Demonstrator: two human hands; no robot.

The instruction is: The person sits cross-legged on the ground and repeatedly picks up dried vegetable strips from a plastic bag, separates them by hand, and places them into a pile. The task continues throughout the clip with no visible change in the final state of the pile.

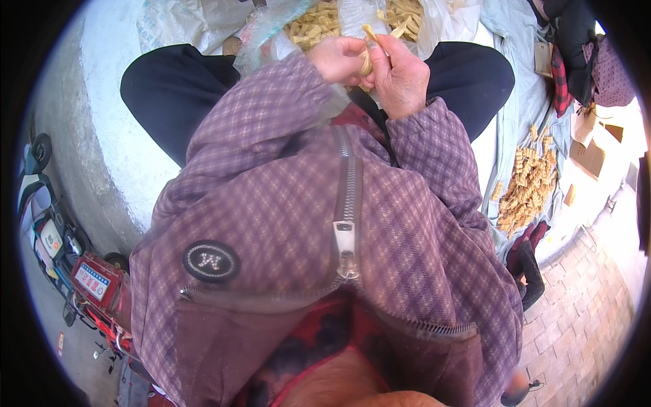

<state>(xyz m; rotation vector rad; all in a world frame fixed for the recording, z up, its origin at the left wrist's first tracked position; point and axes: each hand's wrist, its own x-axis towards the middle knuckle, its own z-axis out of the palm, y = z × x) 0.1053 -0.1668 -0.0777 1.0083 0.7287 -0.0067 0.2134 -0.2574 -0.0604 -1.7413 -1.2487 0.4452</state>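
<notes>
In front of my chest my two hands meet over a pale yellow folded strip point(366, 64), which looks like bean curd skin. My left hand point(337, 60) pinches it from the left with curled fingers. From the other side my right hand point(403, 76) grips it, thumb pressed on top, and one end pokes up between the hands. Just beyond them, a heap of similar yellow strips point(313, 26) lies among clear plastic bags point(451, 22). Part of the strip is hidden by my fingers.
To the right, a pile of yellow pieces on thin sticks point(527, 183) rests on a pale blue sheet point(507, 88), near cardboard boxes point(587, 154). Another person in dark clothing point(578, 51) is at upper right. A red vehicle point(102, 288) stands at lower left.
</notes>
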